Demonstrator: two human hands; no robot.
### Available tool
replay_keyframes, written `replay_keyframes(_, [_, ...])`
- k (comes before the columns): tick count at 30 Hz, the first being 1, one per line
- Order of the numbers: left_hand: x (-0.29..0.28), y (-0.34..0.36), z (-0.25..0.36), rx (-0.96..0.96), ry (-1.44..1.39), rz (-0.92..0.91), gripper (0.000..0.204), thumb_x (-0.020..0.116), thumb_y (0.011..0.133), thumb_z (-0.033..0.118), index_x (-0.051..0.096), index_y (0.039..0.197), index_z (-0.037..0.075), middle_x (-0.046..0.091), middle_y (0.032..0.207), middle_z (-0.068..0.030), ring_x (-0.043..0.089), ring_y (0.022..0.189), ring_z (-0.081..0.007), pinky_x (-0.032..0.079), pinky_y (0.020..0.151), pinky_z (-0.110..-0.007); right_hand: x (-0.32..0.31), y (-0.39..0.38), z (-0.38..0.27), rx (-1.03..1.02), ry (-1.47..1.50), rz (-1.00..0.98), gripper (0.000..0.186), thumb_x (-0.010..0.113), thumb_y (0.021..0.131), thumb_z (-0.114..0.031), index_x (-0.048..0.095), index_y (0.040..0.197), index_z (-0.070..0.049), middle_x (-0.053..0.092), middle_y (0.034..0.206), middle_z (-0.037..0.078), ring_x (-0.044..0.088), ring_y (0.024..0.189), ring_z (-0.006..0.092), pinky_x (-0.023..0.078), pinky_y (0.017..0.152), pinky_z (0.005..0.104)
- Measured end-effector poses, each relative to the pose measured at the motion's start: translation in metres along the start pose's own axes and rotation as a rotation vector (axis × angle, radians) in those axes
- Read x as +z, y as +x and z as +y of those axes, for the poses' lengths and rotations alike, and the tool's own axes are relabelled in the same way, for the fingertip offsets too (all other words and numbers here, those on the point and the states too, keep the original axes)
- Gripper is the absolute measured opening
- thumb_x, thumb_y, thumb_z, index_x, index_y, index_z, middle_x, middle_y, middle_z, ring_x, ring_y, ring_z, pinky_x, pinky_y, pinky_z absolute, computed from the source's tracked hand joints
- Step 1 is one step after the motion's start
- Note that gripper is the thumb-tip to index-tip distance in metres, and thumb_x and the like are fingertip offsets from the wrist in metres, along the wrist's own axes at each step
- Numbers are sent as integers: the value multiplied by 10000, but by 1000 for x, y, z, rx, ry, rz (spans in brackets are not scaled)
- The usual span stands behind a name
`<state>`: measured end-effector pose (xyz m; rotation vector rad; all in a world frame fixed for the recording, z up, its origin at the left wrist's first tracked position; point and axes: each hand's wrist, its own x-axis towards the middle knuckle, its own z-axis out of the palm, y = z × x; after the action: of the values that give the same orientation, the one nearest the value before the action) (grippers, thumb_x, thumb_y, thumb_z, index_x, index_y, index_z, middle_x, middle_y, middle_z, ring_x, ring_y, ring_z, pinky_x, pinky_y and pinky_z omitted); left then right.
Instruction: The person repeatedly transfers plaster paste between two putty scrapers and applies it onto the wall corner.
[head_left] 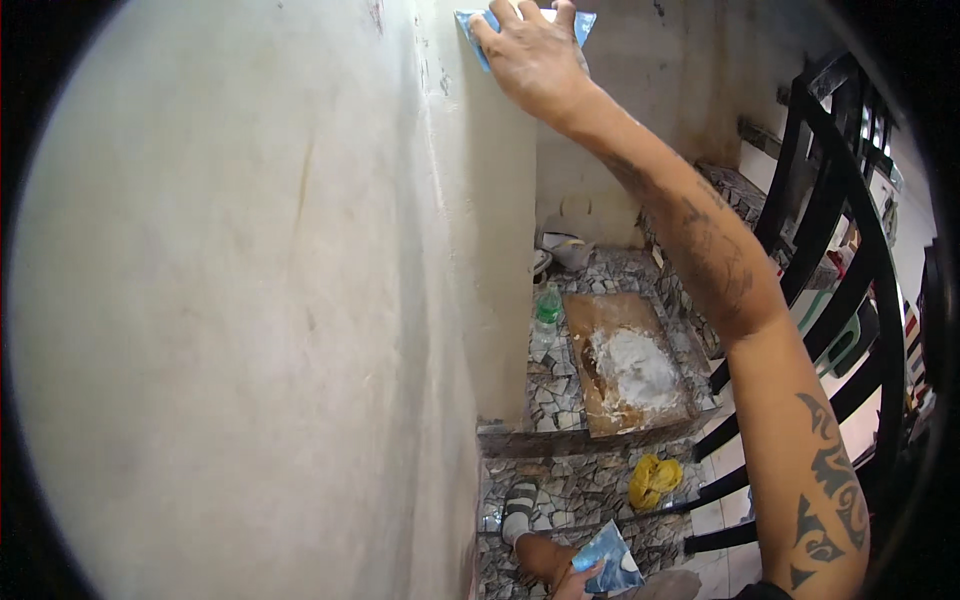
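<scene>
At the top, my right hand [540, 60] is closed on a flat blue spreader [585, 24], held up against the pale wall corner [450, 130]. Its lower edge is partly hidden behind my fingers. Low in the picture, my left hand [574, 583] grips a second flat blue sheet [612, 556] with a dab of white paste on it. Below the wall, a brown board [597, 312] lies on a mosaic-tiled step, and a mound of white putty or powder [640, 370] is spread over it.
A green-tinted plastic bottle [547, 305] stands beside the board. One step lower lies a crumpled yellow bag [655, 482]. My sandalled foot [518, 505] rests near the wall. Black railing bars [850, 390] curve along the right side. A plain wall [220, 300] fills the left.
</scene>
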<state>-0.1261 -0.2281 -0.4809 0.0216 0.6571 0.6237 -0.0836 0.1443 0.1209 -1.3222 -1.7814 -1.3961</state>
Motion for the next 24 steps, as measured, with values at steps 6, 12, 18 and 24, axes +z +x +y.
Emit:
replay_keyframes(6, [42, -17, 25, -160, 168, 363, 294, 570, 777, 81, 474, 1055, 62, 551, 1008, -64, 545, 922, -205, 443, 769, -422, 17, -27, -10, -43, -151, 122, 412, 506, 714, -35, 469, 1120, -94, 496, 1027, 67, 481, 971, 189, 271, 805, 453])
replay_keyframes(12, [5, -5, 6, 9, 120, 165, 358, 575, 767, 75, 440, 1098, 63, 533, 1048, -73, 539, 936, -221, 449, 750, -433, 50, -69, -29, -69, -14, 223, 306, 480, 716, -96, 526, 1017, -68, 525, 927, 41, 482, 897, 175, 244, 826, 449])
replay_keyframes(18, [53, -39, 46, -36, -163, -174, 383, 586, 751, 63, 433, 1102, 47, 557, 967, -72, 559, 881, -217, 467, 708, -413, 65, -131, -56, -33, 74, 90, 390, 480, 718, -88, 473, 1108, -85, 491, 964, 48, 460, 932, 170, 260, 834, 422])
replay_keyframes(24, [41, -6, 31, 19, 74, -6, 349, 578, 754, 62, 466, 1083, 33, 555, 954, -84, 559, 860, -219, 473, 696, -377, 98, -196, -76, -10, 118, 14, 423, 492, 703, -100, 459, 1124, -87, 475, 962, 64, 453, 905, 182, 255, 827, 419])
